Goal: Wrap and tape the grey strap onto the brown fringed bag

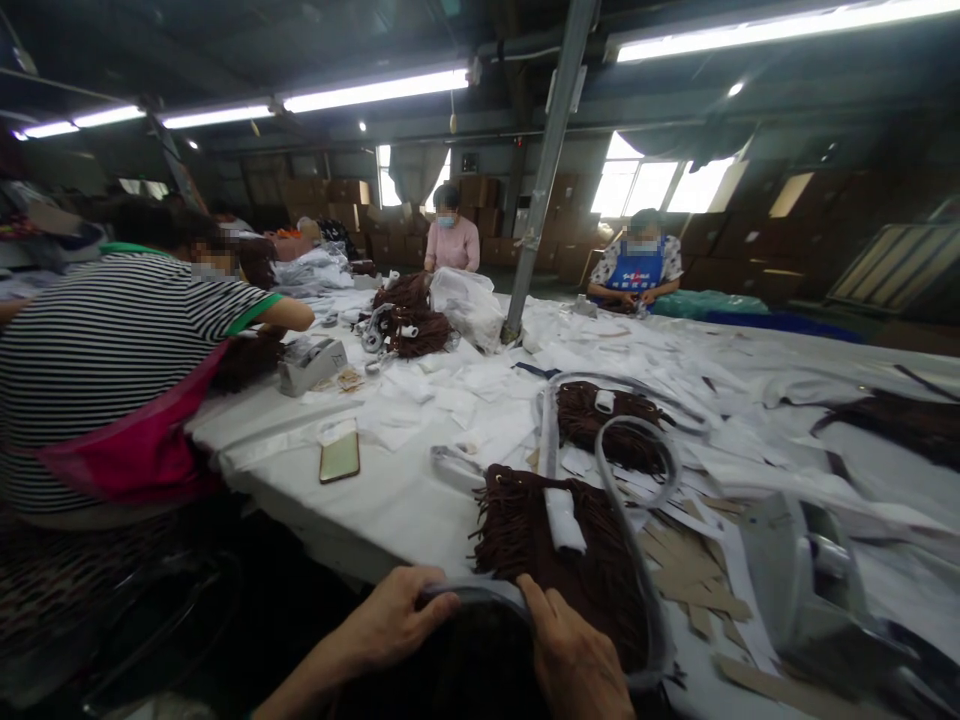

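At the table's near edge, my left hand (397, 615) pinches a bag strap (480, 592) wrapped in grey, shiny film, thumb on top. My right hand (574, 640) grips the same strap a short way to the right, its fingers bent over it. Just beyond my hands lies a dark brown fringed bag (600, 550), with a white wrapped piece (563, 520) on its front. The wrapped strap also loops around the bag's right side. Behind it lies a second brown fringed bag (577, 420) with a similar wrapped strap.
A grey tape dispenser (810, 570) stands at right beside cardboard strips (694, 570). A phone (340, 457) lies at left, near another dispenser (313, 366). White sheets (465, 390) cover much of the table around a metal post (547, 180). A co-worker in stripes (112, 340) sits at left; two more work across.
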`<state>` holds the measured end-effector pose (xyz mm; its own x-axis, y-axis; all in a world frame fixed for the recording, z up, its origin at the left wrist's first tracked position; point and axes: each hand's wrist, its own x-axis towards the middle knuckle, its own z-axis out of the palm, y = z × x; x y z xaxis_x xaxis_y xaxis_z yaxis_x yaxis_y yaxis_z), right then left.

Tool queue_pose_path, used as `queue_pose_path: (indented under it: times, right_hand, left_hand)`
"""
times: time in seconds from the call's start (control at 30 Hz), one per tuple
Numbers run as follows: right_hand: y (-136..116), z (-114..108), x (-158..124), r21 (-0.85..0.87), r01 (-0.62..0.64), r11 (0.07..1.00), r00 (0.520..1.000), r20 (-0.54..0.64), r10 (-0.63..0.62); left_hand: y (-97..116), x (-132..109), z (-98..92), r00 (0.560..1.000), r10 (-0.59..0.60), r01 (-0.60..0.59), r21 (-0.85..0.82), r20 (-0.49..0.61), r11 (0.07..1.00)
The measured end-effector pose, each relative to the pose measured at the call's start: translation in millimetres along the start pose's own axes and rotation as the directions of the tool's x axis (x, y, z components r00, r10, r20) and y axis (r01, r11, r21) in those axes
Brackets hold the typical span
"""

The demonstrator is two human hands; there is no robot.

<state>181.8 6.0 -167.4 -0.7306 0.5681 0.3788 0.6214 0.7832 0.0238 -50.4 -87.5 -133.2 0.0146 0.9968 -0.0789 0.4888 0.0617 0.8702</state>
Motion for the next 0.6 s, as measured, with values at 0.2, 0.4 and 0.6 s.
queue_pose_path:
  times: [0.2, 0.4, 0.6]
  right_hand:
    - [-10, -5, 11, 0.009, 0.000, 1.000, 0.998, 0.061, 0.000]
    - [-15, -10, 13, 0.043, -0.013, 0.999, 0.995, 0.095, 0.009]
    - [-14, -6, 12, 0.037, -0.039, 0.999, 0.995, 0.096, 0.036]
  left_hand:
    - [8, 0, 7.5, 0.979, 0.066, -0.071, 0.019, 0.194, 0.997]
    - [22, 16, 11.1, 0.996, 0.039, -0.022, -0.196, 0.081, 0.980]
    - [33, 27, 13.6, 0.990, 0.127, -0.123, -0.058, 0.054, 0.991]
